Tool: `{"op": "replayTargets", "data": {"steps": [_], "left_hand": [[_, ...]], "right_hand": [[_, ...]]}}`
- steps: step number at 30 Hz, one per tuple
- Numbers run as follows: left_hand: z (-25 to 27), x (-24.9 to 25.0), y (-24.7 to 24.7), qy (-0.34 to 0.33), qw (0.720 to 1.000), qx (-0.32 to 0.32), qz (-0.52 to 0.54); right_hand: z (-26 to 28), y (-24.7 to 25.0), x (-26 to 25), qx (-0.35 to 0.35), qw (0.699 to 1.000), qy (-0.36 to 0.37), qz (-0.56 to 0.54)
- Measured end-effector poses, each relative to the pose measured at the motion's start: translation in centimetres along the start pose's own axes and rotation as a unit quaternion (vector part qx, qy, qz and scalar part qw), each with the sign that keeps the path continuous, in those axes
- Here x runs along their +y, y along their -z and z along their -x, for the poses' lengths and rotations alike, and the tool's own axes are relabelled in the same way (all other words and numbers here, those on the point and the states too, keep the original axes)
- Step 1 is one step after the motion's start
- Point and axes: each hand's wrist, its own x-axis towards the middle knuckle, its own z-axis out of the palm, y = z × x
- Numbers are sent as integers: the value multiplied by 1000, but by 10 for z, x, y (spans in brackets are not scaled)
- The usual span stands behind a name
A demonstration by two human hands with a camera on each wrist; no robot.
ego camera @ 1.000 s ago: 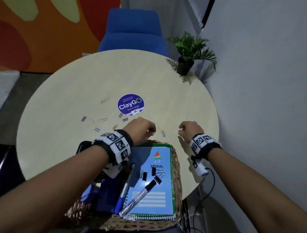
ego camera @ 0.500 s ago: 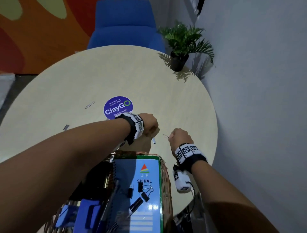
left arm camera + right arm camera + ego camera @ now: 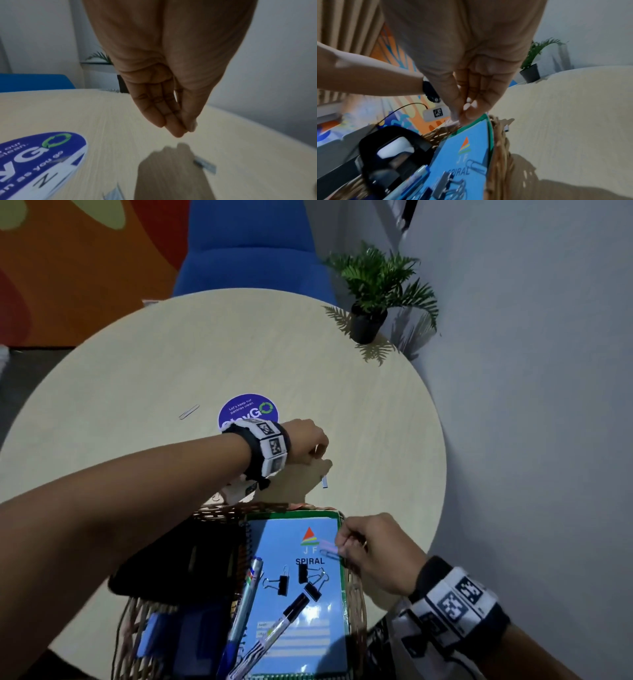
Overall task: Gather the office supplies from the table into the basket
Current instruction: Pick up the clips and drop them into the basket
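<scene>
The right hand [image 3: 373, 553] hangs over the far right corner of the wicker basket [image 3: 356, 594], its fingertips [image 3: 467, 115] bunched together and pointing down. A pale pink paper clip [image 3: 328, 547] lies just below and left of those fingertips, on the blue spiral notebook [image 3: 294, 604] that fills the right half of the basket. The wrist view is smeared here, so I cannot tell whether the fingers pinch anything or are merely closed on air; the clip seems to lie apart from them.

Nearer the wrist than the clip, 3 black binder clips [image 3: 301, 578] rest on the notebook cover, and 2 markers [image 3: 260, 621] lie slantwise across its near left part. A dark object [image 3: 178, 563], too shadowed to name, sits in the basket left of the notebook.

The left hand [image 3: 305, 445] is out over the round table [image 3: 137, 392], beyond the basket's far rim, fingers drawn to a narrow point with thumb against fingertips [image 3: 178, 129]. Whether something small is caught between them is not clear. It hovers above the tabletop, casting a shadow beneath. A small silvery clip [image 3: 324, 481] lies on the table just below and right of this hand, apart from it. A round purple sticker [image 3: 248, 410] sits just left of and behind the wrist, and 1 more paper clip [image 3: 189, 411] lies farther left.
</scene>
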Motion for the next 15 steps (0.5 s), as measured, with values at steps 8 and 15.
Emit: {"op": "replayTargets", "data": {"steps": [8, 15], "left_hand": [[110, 3, -25, 23, 980, 77, 180], [152, 47, -101, 34, 981, 37, 186]], "right_hand": [[-52, 19, 4, 90, 996, -7, -8], [-141, 26, 23, -28, 976, -66, 207]]}}
